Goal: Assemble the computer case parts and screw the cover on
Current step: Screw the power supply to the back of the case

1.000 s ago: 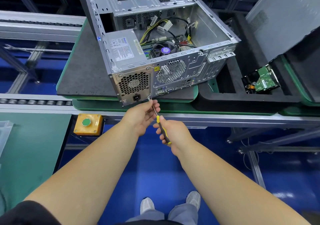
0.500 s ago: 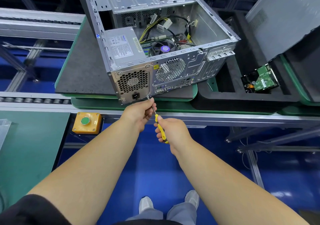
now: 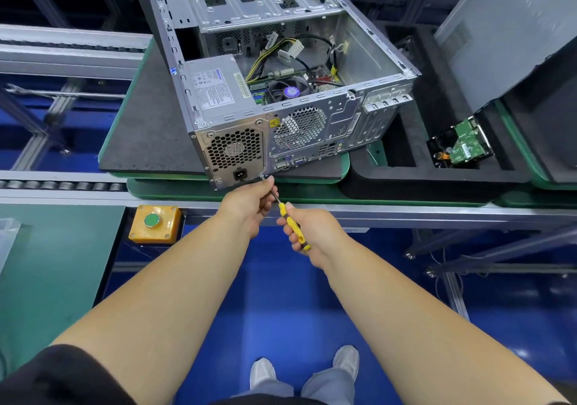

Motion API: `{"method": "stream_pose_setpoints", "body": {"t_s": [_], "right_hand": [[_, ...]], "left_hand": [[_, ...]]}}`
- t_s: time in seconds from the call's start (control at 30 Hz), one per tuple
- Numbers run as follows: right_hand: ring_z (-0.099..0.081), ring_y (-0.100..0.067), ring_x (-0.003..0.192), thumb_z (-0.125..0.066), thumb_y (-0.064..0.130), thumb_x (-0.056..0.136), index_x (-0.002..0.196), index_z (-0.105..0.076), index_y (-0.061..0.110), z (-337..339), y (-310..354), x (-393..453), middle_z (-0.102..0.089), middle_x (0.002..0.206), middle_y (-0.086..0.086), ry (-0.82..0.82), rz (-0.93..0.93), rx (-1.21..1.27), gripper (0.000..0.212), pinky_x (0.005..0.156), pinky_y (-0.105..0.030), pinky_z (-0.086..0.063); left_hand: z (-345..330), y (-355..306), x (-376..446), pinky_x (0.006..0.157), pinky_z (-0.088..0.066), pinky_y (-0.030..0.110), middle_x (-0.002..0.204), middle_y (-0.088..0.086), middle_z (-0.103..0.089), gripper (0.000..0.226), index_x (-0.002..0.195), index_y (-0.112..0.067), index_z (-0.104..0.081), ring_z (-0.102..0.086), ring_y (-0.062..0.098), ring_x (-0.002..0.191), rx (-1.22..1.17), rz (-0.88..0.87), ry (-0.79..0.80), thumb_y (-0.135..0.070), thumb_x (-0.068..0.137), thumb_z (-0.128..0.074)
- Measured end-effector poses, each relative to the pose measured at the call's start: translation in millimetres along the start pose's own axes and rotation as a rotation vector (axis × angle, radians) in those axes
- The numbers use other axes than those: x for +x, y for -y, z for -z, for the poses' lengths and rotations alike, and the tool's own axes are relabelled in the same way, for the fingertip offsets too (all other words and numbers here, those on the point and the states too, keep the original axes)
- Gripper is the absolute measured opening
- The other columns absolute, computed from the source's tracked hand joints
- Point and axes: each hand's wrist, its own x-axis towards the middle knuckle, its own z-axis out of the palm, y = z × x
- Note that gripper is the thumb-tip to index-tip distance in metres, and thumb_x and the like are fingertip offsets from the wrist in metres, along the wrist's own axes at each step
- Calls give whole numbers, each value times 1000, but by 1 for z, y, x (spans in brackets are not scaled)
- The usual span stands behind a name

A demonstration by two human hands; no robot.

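Observation:
An open metal computer case [image 3: 315,123] lies on its side on a dark mat, its rear panel facing me and its inside exposed. The power supply [image 3: 234,151] sits at the case's near left corner. My right hand [image 3: 312,232] grips the yellow and black handle of a screwdriver [image 3: 292,226]. Its tip meets the lower right corner of the power supply's rear plate. My left hand [image 3: 249,201] pinches the screwdriver's shaft just behind the tip. A grey side cover [image 3: 505,29] leans at the far right.
A hard drive [image 3: 462,145] with a green board stands in a slot of the black foam tray [image 3: 406,173] right of the case. A yellow box with a green button [image 3: 154,223] hangs below the conveyor rail. Blue floor and my shoes lie below.
Both hands and the screwdriver stay at the same corner of the power supply. My right hand has turned slightly on the handle. The view has shifted a little.

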Motion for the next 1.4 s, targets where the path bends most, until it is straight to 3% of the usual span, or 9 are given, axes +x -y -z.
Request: {"method": "stream_pose_setpoints", "body": {"t_s": [0.27,0.37,0.47,0.53,0.7,0.87,0.93,1.13,1.4], "right_hand": [[-38,-18,58,-71,49,85,80,-52,14,32,-4,-18,-42,68,-3,-124,199,-217,39,56,-29,-35],[-37,-22,66,-70,44,86,70,-41,19,45,8,-26,-37,68,-4,-242,346,-252,41,65,-35,-34],[-44,-23,59,-60,49,91,63,-40,18,55,30,-33,-45,63,-3,-312,420,-290,47,58,-33,-40],[-51,-24,63,-55,49,94,67,-53,19,60,46,-39,-55,68,-4,-337,457,-359,41,58,-36,-47],[-55,-25,76,-52,46,98,86,-65,15,81,75,-47,-60,79,-4,-340,582,-388,35,75,-43,-49],[-49,-20,67,-58,38,95,83,-56,26,116,105,-37,-55,81,-2,-413,742,-306,17,57,-33,-36],[-52,-18,67,-57,36,96,99,-59,29,128,120,-30,-54,99,-5,-472,777,-291,7,57,-29,-37],[-53,2,76,-52,35,100,144,-45,36,149,150,-8,-41,134,3,-474,828,-298,45,60,-13,-34],[-54,0,74,-49,38,101,154,-32,30,153,164,5,-44,143,2,-404,799,-372,56,59,-20,-40]], "left_hand": [[6,-9,-43,78,-52,22,97,2,-71,15,100,-15,-67,-68,12,89,328,-195,224,-29,94,-63],[3,-25,-65,81,-52,24,94,-2,-73,8,96,-23,-70,-69,11,91,517,-400,238,-27,92,-64],[-7,-44,-87,86,-55,33,89,0,-72,6,89,-27,-72,-69,17,89,584,-568,239,-24,90,-66],[-13,-58,-98,84,-56,34,88,-1,-71,8,86,-30,-71,-67,20,89,639,-687,218,-24,89,-66],[-25,-86,-108,66,-46,10,78,-15,-65,14,86,-31,-68,-57,-2,70,715,-968,102,-18,90,-64],[-23,-117,-90,89,-43,26,106,-7,-60,21,112,-26,-63,-54,11,102,1020,-1236,-178,-24,91,-62],[-22,-124,-79,91,-39,29,116,-4,-56,30,122,-26,-59,-49,17,112,1154,-1219,-282,-33,92,-60],[-31,-130,-58,97,-41,41,126,5,-55,43,127,-16,-58,-48,27,119,1348,-1109,-518,-44,97,-48],[-36,-131,-52,87,-46,39,126,-1,-54,47,125,-24,-59,-46,22,122,1347,-1013,-611,-55,93,-45]]}}
